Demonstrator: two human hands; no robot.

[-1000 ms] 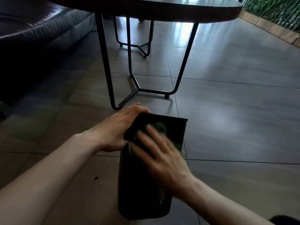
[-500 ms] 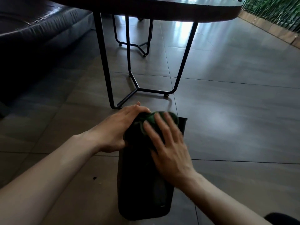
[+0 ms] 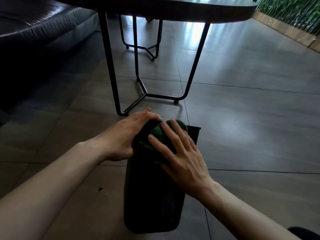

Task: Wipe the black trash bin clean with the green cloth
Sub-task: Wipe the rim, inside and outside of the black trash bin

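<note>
- Black trash bin: lies on its side on the tiled floor, just in front of the table's metal leg frame. Its far end points toward the frame; its near end points toward the camera.
- Green cloth: bunched on the bin's upper face at the far end, on the side toward the table frame. Only a small patch of green shows between the fingers.
- Right hand: laid flat on the cloth, fingers straight and spread, pressing it against the bin. Nothing is pinched or curled round.
- Left hand: wrapped over the bin's far left corner, fingers curled over the edge, gripping the bin. Fingertips sit just beside the cloth.
- Dark sofa: stands well left of the table frame.
- Small dark speck: on the floor, left of the bin, under the left forearm.
- Green plant wall: beyond the table, on the far right.
</note>
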